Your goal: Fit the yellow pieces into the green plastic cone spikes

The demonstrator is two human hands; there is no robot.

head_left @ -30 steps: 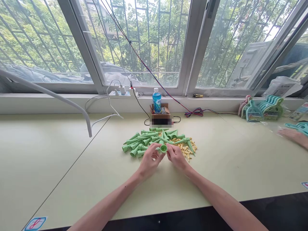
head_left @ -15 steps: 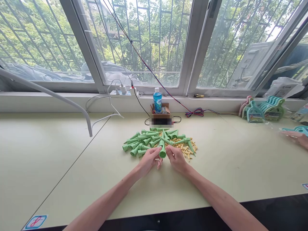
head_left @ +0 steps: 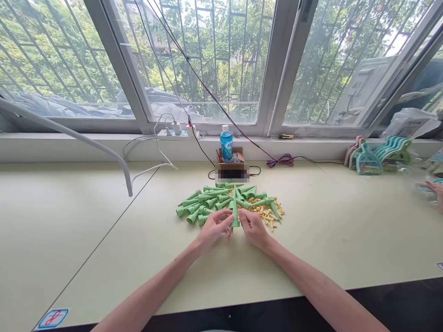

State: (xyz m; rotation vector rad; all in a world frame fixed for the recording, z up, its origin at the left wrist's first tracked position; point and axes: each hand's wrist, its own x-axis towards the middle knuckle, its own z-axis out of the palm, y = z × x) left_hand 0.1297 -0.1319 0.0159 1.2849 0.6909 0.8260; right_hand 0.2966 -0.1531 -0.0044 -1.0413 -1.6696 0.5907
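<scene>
In front of me a green plastic watering spike (head_left: 235, 217) stands upright, its pointed tip up and its ribbed cap down. My left hand (head_left: 218, 225) is closed on its lower part from the left. Close against its other side is my right hand (head_left: 254, 227), thumb and fingers pinched together; whatever lies between them is hidden. Behind both hands spreads a pile of green spikes (head_left: 207, 199), mostly lying on their sides. Small yellow plastic pieces (head_left: 267, 214) are heaped to the right of the pile, some partly under the spikes.
Behind the pile, a blue bottle (head_left: 226, 145) stands at an open cardboard box (head_left: 238, 157). Coiled cables (head_left: 282, 160) lie by the window ledge. A white tube (head_left: 117, 159) reaches in from the left. At right are pastel plastic dustpan-like items (head_left: 375, 157) and another person's hand (head_left: 435, 190).
The spike has turned in my fingers: its open round end faced me before, and now it points down with the tip up. At far right, the other person's hand has shifted.
</scene>
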